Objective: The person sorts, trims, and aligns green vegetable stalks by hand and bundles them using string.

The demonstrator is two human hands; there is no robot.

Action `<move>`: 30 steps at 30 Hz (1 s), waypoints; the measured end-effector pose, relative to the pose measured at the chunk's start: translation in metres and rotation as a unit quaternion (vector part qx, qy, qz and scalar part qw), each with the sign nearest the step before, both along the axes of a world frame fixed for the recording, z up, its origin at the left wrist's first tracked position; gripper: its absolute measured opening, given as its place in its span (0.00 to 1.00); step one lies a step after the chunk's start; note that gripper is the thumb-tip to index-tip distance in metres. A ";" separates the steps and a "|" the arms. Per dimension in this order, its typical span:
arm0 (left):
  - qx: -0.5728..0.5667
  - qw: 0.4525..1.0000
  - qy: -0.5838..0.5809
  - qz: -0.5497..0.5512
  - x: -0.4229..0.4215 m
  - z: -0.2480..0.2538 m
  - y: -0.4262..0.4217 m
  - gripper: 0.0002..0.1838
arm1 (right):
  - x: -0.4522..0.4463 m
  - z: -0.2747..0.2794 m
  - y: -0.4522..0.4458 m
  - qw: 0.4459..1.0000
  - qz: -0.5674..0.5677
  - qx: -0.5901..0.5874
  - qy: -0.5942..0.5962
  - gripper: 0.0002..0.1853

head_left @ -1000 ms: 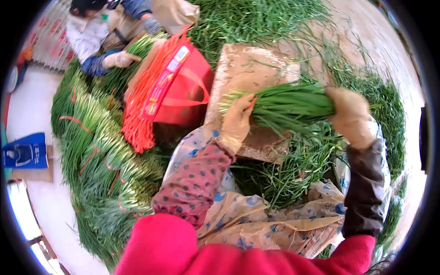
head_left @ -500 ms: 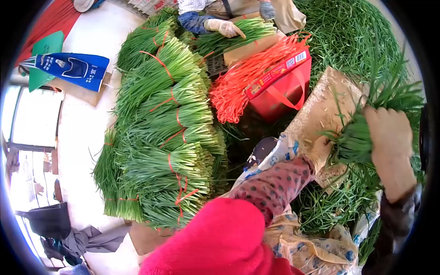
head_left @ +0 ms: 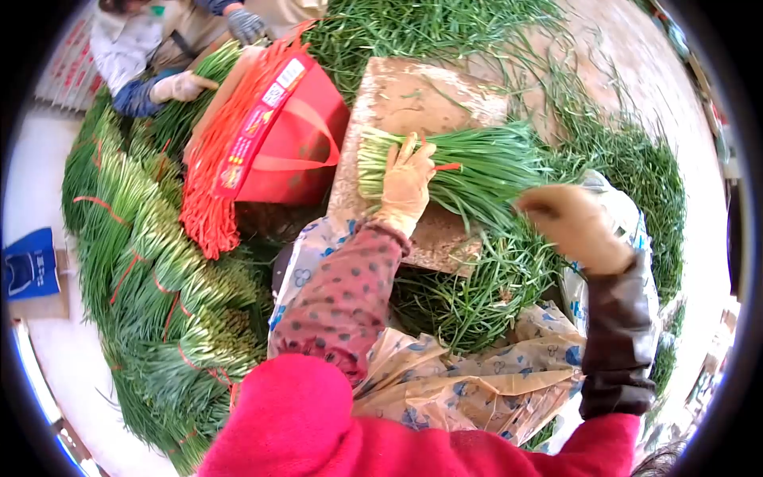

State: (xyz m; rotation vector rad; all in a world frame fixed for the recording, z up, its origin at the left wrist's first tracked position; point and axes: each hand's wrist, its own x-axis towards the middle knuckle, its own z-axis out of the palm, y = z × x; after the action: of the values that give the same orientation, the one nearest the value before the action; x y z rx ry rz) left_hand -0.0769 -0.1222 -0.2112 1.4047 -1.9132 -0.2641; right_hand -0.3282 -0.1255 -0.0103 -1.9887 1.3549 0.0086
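Steadying banded greens (head_left: 489,163), left hand (head_left: 405,191) spreads fingers (head_left: 408,151); right hand (head_left: 576,226) is blurred, its grip I cannot tell; smoothing seems needed next.

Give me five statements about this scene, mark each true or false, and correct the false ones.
1. The left hand rests on a bundle of green stalks. True.
2. The right hand grips the bundle's pale ends. False: it is beside the leafy ends, well away from the pale ones.
3. The bundle lies across a board. True.
4. The strips along the red bag are blue. False: they are orange-red.
5. The left sleeve cover is dotted. True.
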 end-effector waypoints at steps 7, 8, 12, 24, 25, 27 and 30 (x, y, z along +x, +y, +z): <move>0.031 0.990 0.140 0.005 -0.001 0.017 -0.007 0.07 | 0.111 -0.100 0.004 0.962 -0.143 -0.198 -0.124 0.12; 0.044 0.991 0.128 0.016 -0.001 0.018 -0.008 0.08 | 0.119 -0.115 0.001 0.941 -0.163 -0.226 -0.194 0.13; 0.072 0.992 0.103 0.005 0.004 0.026 -0.007 0.11 | 0.131 -0.143 -0.014 0.876 -0.357 0.018 -0.322 0.12; 0.211 0.890 -0.404 -0.033 0.019 0.000 -0.033 0.41 | 0.160 -0.118 -0.047 0.867 -0.296 0.065 -0.396 0.12; 0.194 0.914 -0.355 -0.024 0.017 0.012 -0.038 0.29 | 0.162 -0.105 -0.033 0.907 -0.237 -0.022 -0.348 0.11; 0.169 0.926 -0.338 -0.020 0.022 0.022 -0.043 0.16 | 0.145 -0.090 0.005 0.944 -0.188 -0.018 -0.270 0.09; 0.177 0.901 -0.392 -0.057 0.017 0.031 -0.054 0.23 | 0.126 -0.127 0.046 0.886 -0.291 0.119 -0.341 0.11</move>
State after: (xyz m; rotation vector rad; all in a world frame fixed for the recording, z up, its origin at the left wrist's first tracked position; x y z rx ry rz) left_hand -0.0604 -0.1763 -0.1799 1.8197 -2.7140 -0.1011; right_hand -0.2020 -0.0798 -0.1369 -1.1372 1.3190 -0.7031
